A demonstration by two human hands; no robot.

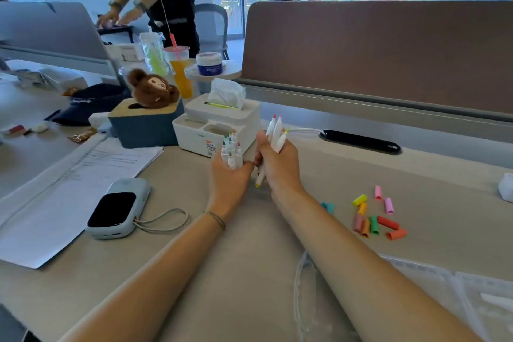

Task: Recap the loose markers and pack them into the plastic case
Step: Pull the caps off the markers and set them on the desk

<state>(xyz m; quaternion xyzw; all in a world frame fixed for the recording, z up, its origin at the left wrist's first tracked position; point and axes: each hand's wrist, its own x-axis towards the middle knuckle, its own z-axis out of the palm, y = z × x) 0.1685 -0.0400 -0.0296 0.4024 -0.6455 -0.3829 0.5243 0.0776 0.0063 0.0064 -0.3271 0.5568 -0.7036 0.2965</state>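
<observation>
My left hand (229,179) grips a bunch of several uncapped white markers (231,151), tips pointing up. Beside it, my right hand (279,165) holds a second bunch of uncapped white markers (274,132), with one marker's end sticking out below the fist. Both hands hover over the middle of the beige desk. Several loose coloured caps (374,218) lie scattered on the desk to the right of my right forearm, in pink, yellow, orange, green and red; a blue cap (329,207) lies close to the arm. The clear plastic case (416,297) lies flat near the front right, partly under my right arm.
A white tissue box organiser (222,122) and a blue box with a brown plush toy (144,122) stand just beyond my hands. A light-blue device with a strap (118,209) and papers (69,183) lie left. A brown desk divider (374,55) rises behind. A person stands far left.
</observation>
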